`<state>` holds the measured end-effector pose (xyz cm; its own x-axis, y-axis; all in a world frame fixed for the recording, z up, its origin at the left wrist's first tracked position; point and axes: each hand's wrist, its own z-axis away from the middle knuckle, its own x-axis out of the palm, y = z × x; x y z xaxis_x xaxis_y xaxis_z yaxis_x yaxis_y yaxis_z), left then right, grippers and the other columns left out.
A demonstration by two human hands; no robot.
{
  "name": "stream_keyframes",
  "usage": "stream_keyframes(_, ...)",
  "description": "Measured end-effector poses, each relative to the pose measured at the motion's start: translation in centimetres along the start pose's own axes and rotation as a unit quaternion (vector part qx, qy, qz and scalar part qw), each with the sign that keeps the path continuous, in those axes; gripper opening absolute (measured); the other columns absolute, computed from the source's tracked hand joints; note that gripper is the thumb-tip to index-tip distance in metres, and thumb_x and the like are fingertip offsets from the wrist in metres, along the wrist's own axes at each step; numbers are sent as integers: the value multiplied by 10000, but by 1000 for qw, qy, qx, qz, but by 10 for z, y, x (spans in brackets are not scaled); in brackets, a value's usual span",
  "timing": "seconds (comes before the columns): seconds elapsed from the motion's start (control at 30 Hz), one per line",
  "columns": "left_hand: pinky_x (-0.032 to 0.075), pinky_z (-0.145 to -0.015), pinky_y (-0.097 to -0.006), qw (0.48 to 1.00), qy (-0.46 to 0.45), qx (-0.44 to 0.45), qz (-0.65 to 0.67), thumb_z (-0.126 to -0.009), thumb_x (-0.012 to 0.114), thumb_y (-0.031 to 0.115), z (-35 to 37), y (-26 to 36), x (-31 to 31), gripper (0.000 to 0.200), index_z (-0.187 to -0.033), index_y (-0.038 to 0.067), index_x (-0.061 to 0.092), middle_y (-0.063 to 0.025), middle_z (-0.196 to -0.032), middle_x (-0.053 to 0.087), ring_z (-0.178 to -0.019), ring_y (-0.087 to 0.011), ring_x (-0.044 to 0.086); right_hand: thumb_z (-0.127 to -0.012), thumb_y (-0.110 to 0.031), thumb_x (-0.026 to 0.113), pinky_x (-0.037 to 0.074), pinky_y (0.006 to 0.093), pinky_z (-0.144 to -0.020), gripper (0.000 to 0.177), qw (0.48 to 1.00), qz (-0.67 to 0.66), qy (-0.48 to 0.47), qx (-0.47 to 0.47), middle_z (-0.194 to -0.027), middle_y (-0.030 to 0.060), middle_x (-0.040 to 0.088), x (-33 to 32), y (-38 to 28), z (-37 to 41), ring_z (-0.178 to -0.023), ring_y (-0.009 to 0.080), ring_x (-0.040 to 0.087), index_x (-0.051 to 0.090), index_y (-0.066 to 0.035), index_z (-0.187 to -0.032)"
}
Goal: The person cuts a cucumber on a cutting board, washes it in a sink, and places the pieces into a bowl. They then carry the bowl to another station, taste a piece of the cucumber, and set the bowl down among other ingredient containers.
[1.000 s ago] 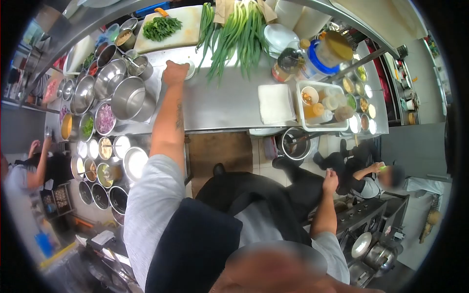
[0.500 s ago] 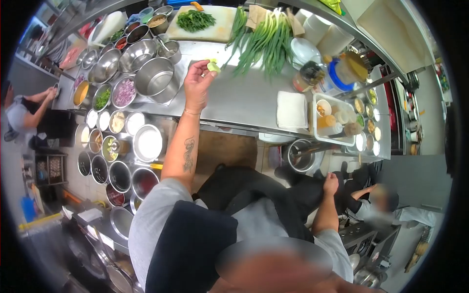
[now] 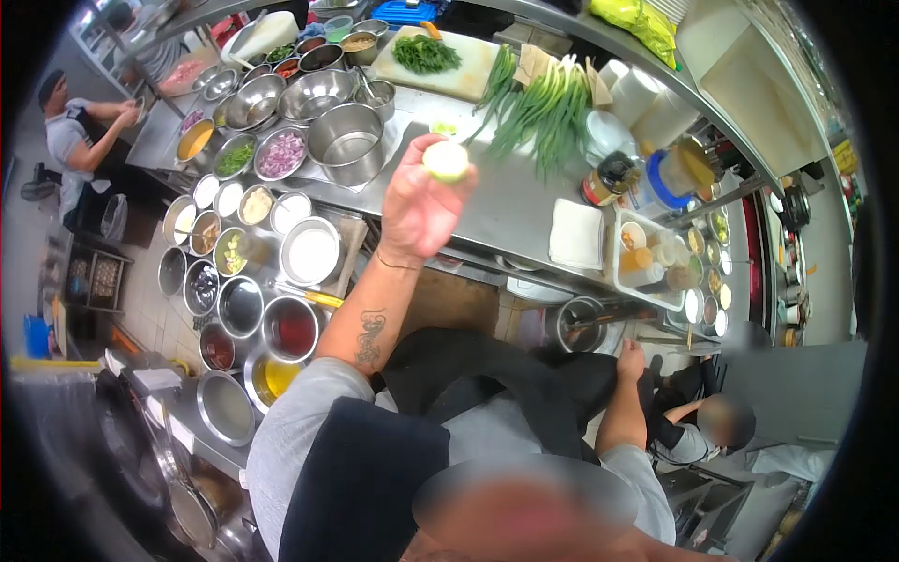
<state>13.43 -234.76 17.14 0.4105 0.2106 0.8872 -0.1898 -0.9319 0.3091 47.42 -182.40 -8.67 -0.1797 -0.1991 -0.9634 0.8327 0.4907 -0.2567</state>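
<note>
My left hand [image 3: 426,201] is raised over the near edge of the steel counter, close to the camera. Its fingers pinch a cut lime [image 3: 445,161], its round pale green face towards me. Just behind it, small light-green pieces [image 3: 443,128] lie on the counter [image 3: 510,201]. A large steel pot [image 3: 346,145] stands to the left of this hand. Spring onions [image 3: 552,112] are spread out beyond it, to the right. My right hand [image 3: 631,359] hangs low beside my dark apron, fingers curled closed; anything inside them is hidden.
Chopped greens [image 3: 426,54] rest on a cutting board [image 3: 478,58]. Bowls of chopped red onion [image 3: 281,153] and other ingredients crowd the left. A white cloth [image 3: 576,234] and a bottle tray [image 3: 646,292] sit at right. One person [image 3: 80,140] stands far left, another [image 3: 698,426] lower right.
My left hand has come up and nearer the camera, its palm side now showing with the lime. The view has shifted, moving the counter items rightward. My right hand stays low.
</note>
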Motion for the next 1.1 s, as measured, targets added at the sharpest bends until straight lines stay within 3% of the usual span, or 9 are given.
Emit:
stream_keyframes(0.03, 557, -1016, -417, 1000, 2, 3, 0, -926, 799, 273, 1, 1, 13, 511, -1346, 55, 605, -165, -1263, 675, -1118, -308, 688, -1037, -448, 625, 533, 512, -971, 436, 1000, 1, -1, -3, -1146, 212, 777, 3, 1, -2, -1115, 415, 721, 783, -80, -1210)
stream_keyframes(0.1, 542, -974, -416, 988, -121, 45, -88, -894, 825, 268, 2, 0, 33, 542, -1345, 70, 598, -156, -1258, 659, -1089, -298, 671, -1041, -425, 634, 539, 515, -952, 418, 1000, 6, 13, -25, -1120, 233, 774, 4, -1, -2, -1089, 416, 729, 787, -64, -1185)
stream_keyframes(0.27, 530, -959, -421, 984, -117, 58, -124, -872, 834, 267, -1, 3, 48, 556, -1350, 100, 602, -156, -1251, 657, -1056, -283, 657, -1032, -414, 635, 524, 527, -988, 448, 999, -38, -3, -23, -1157, 283, 752, 0, -16, -1, -1143, 471, 696, 767, -12, -1180)
stream_keyframes(0.37, 528, -971, -419, 990, -98, 39, -98, -876, 823, 261, 5, 4, 42, 544, -1357, 110, 617, -155, -1250, 658, -1058, -282, 648, -1026, -406, 642, 527, 527, -979, 440, 999, -43, 2, -33, -1135, 290, 753, 1, -17, -2, -1123, 475, 701, 769, -6, -1163)
stream_keyframes(0.43, 541, -1047, -462, 994, -104, -10, 32, -903, 799, 170, 8, 6, 39, 501, -1354, 85, 600, -139, -1319, 674, -1201, -267, 658, -1025, -403, 643, 530, 526, -976, 438, 998, -44, 3, -41, -1125, 288, 755, 4, -17, -1, -1113, 475, 705, 770, -6, -1158)
stream_keyframes(0.57, 524, -991, -420, 997, -73, -15, 27, -876, 807, 252, 12, 5, 44, 527, -1360, 125, 643, -144, -1281, 653, -1117, -278, 620, -1030, -388, 654, 537, 522, -963, 413, 998, -39, 15, -38, -1097, 266, 766, 5, -17, -2, -1077, 452, 721, 778, -18, -1167)
stream_keyframes(0.73, 515, -996, -420, 989, -124, 23, -78, -856, 813, 243, 13, 3, 50, 571, -1374, 86, 633, -139, -1303, 644, -1120, -286, 610, -1034, -378, 665, 544, 514, -954, 397, 999, -28, 6, -21, -1101, 241, 776, 1, -16, -1, -1063, 423, 733, 783, -29, -1183)
stream_keyframes(0.97, 518, -1036, -434, 989, -148, 2, -9, -893, 770, 197, 16, -2, 62, 526, -1369, 23, 629, -174, -1303, 656, -1184, -272, 645, -1023, -428, 643, 536, 534, -949, 454, 998, -49, 16, -32, -1083, 286, 760, 3, -8, -3, -1083, 474, 715, 773, -14, -1154)
stream_keyframes(1.1, 526, -957, -371, 946, -323, -27, 28, -835, 795, 220, 31, 6, 127, 528, -1295, -5, 666, -200, -1244, 627, -1134, -273, 635, -1036, -387, 657, 548, 524, -921, 411, 998, -38, 21, -43, -1056, 256, 774, 3, -8, -1, -1033, 437, 736, 776, -12, -1152)
